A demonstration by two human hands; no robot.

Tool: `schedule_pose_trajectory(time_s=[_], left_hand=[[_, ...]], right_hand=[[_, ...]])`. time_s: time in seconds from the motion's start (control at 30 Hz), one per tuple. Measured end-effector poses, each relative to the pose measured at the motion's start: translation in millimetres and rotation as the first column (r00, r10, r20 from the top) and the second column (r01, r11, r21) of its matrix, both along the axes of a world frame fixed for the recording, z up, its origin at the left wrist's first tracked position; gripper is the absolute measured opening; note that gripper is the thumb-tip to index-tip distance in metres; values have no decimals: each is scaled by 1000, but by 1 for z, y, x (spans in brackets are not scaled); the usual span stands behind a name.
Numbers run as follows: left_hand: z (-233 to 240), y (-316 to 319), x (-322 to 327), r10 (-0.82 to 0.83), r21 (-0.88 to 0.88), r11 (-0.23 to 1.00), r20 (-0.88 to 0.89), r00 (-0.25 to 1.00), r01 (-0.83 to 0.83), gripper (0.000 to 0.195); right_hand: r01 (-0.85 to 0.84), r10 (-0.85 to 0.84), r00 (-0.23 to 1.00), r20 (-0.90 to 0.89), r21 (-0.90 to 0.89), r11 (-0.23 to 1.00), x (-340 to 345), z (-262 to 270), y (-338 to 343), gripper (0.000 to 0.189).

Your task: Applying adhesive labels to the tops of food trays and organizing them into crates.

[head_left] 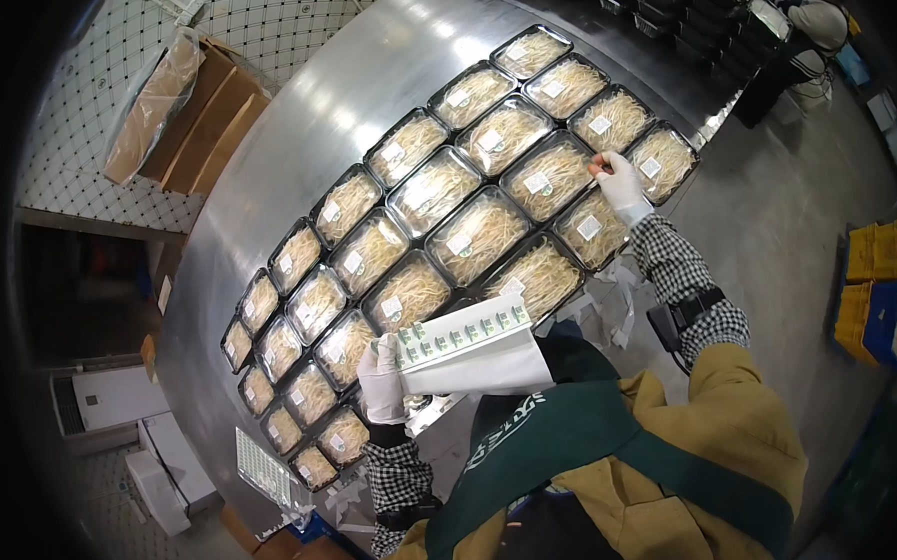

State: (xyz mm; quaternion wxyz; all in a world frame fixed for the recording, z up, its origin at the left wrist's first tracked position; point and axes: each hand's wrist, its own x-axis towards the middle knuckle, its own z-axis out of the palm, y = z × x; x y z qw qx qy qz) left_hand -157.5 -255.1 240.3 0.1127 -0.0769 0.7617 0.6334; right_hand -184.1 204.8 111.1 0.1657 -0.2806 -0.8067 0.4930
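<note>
My left hand (381, 380), in a white glove, grips the left end of a white sticker sheet (462, 332) with rows of small green labels. Its backing paper hangs towards my dark green apron. My right hand (618, 182), gloved with bare fingertips showing, is over the right end of the rows, beside a packed tray (549, 176); whether a sticker is between its bent fingers cannot be told. Film-wrapped black plastic trays of bean sprouts (478, 235) stand close together in rows. Many bear a white printed label, and some a green round sticker too.
The trays stand on a stainless steel table (299, 114). Stacked black trays (650, 5) and another person (799, 47) are at the upper right. Cardboard (208, 110) lies at the upper left, another label sheet (257, 461) at the lower left, yellow crates (875, 261) at the right.
</note>
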Motion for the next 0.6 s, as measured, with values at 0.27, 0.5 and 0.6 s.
schedule_pose_trajectory(time_s=[0.27,0.5,0.6], left_hand=[[-12,21,-7,-177,99,979,-7,984,177,22],[-5,46,-8,-332,75,940,-15,943,333,28],[5,66,-4,-358,9,933,-92,929,360,23]], right_hand=[[-78,92,996,-11,429,900,91,6,-39,20],[-125,-17,934,358,369,921,81,30,-37,32],[-160,57,902,428,208,965,68,24,-2,29]])
